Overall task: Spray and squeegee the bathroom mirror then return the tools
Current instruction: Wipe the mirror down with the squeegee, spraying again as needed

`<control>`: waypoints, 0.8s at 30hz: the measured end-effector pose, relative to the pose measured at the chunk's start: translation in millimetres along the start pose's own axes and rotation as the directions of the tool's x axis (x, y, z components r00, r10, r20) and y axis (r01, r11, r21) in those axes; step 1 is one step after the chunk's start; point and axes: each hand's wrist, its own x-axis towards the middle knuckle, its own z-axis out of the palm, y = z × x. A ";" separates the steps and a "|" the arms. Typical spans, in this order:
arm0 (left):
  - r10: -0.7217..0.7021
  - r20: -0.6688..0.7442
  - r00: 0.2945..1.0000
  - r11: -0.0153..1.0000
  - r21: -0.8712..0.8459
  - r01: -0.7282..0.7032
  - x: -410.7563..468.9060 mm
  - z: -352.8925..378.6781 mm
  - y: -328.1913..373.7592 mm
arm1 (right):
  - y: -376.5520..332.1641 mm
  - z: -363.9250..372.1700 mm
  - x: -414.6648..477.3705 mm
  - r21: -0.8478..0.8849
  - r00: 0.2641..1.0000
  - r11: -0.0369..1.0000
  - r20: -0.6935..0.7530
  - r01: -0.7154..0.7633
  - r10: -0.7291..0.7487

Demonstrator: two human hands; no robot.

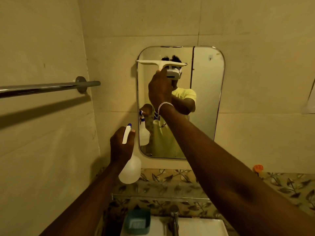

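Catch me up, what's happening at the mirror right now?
A person is cleaning the wall mirror. The right hand holds a white squeegee with its blade across the mirror's upper left. The left hand holds a spray bottle below, beside the mirror's lower left corner, above the sink.

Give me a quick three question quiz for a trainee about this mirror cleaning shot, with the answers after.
1. True or false: the squeegee blade sits near the top of the mirror.
2. Which hand holds the spray bottle? A) left B) right C) neither
3. Fill in: the teal soap dish rests on the ____, left of the tap.

Key: 1 true. 2 A, the left hand; the right hand grips the squeegee handle. 3 sink.
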 end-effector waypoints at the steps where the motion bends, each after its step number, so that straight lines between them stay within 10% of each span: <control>1: 0.006 0.004 1.000 1.000 0.002 -0.006 1.5 -1.3 -1.1 | 2.8 6.6 -14.0 0.098 1.000 0.995 -0.027 -0.012 0.014; 15: -0.006 0.008 1.000 0.998 0.061 0.005 -4.9 -6.3 -6.1 | 118.9 60.6 -221.7 0.104 0.959 0.970 0.206 -0.221 0.197; 24: -0.057 0.043 0.997 0.995 0.084 0.053 -31.4 -12.4 -13.3 | 187.4 48.2 -306.8 -0.058 0.808 0.871 0.346 -0.489 0.477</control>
